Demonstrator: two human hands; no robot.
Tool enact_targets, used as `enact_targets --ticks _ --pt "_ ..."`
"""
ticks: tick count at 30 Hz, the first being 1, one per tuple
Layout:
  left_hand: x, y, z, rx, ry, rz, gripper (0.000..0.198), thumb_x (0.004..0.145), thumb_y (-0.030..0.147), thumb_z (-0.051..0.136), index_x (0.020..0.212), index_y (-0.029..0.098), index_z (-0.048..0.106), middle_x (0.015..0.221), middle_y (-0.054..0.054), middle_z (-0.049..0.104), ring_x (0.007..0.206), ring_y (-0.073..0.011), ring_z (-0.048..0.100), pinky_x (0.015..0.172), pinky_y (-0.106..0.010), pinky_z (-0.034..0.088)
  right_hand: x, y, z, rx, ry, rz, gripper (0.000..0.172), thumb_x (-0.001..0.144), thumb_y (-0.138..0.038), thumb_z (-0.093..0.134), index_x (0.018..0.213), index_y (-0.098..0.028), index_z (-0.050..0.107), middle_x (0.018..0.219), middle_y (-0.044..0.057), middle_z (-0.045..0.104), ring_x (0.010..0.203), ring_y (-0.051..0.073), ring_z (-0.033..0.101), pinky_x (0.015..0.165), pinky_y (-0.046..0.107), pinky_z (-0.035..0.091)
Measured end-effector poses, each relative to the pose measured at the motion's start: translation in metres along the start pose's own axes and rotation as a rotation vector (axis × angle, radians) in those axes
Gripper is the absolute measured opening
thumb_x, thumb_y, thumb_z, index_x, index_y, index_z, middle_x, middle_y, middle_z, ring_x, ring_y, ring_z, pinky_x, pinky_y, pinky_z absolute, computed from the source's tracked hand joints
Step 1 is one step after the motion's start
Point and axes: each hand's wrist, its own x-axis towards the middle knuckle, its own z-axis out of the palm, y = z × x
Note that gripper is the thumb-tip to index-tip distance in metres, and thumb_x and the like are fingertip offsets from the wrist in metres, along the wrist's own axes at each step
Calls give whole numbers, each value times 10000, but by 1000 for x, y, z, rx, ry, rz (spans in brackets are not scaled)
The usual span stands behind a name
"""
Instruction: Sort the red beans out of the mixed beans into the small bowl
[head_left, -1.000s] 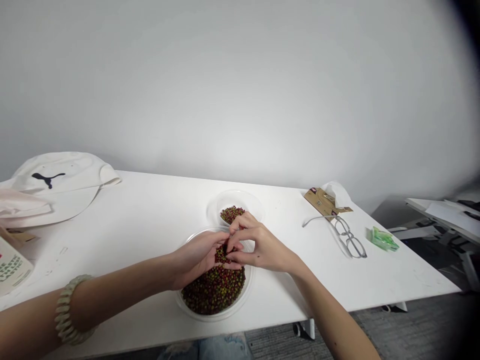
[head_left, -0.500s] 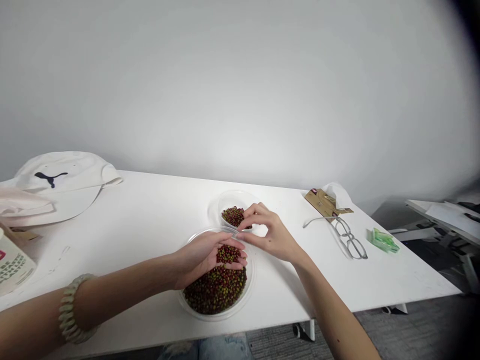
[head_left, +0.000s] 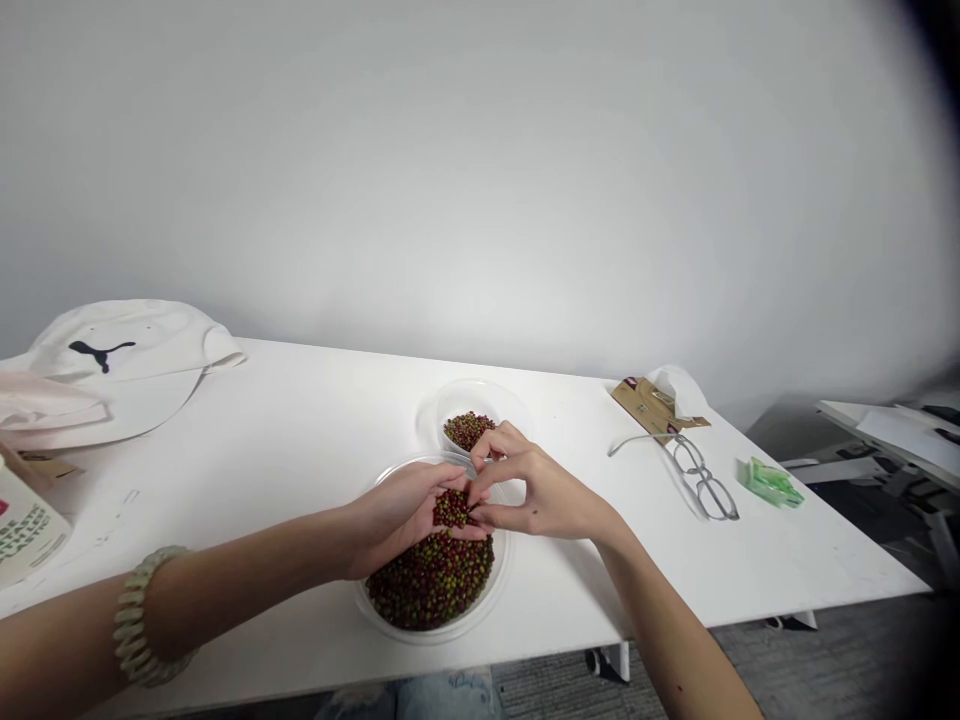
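My left hand [head_left: 397, 510] is cupped, palm up, over the near side of a large round clear bowl [head_left: 491, 595]. In its palm lies a small heap of red and green beans [head_left: 450, 508]. My right hand [head_left: 525, 485] has thumb and fingertips pinched together at the right side of this heap; whatever is between them is too small to make out. More mixed beans [head_left: 431, 585] fill the large bowl under my left hand. Just behind stands a smaller clear bowl [head_left: 457, 395] with a lower pile of the same beans, partly covered by my right hand.
On the white table [head_left: 315, 420], eyeglasses [head_left: 701, 475], a green plastic packet [head_left: 772, 483] and a brown tissue pack [head_left: 652, 405] lie to the right. A white cap [head_left: 142, 350] and a paper cup [head_left: 26, 525] stand at left. A wall [head_left: 480, 200] rises behind.
My right hand has come down and slightly left, from near the rims between the two bowls to the beans in my left palm. My left hand stays in place.
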Motion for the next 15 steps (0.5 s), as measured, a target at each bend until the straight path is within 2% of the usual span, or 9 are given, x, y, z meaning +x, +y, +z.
enact_targets --ticks 10,15 --pt "3 -2 -2 -25 27 4 160 771 203 405 756 134 550 770 -23 531 777 -123 486 804 -305 401 0 0 2 2 -4 -19 106 711 -136 623 800 -193 632 913 29 477 901 175 409 803 316 358" --pt "2 -1 -1 -23 21 -2 170 777 208 398 741 134 547 745 -19 527 717 -105 482 719 -249 409 0 0 3 0 4 -16 117 707 -123 622 802 -191 630 909 25 476 896 171 407 804 307 360"
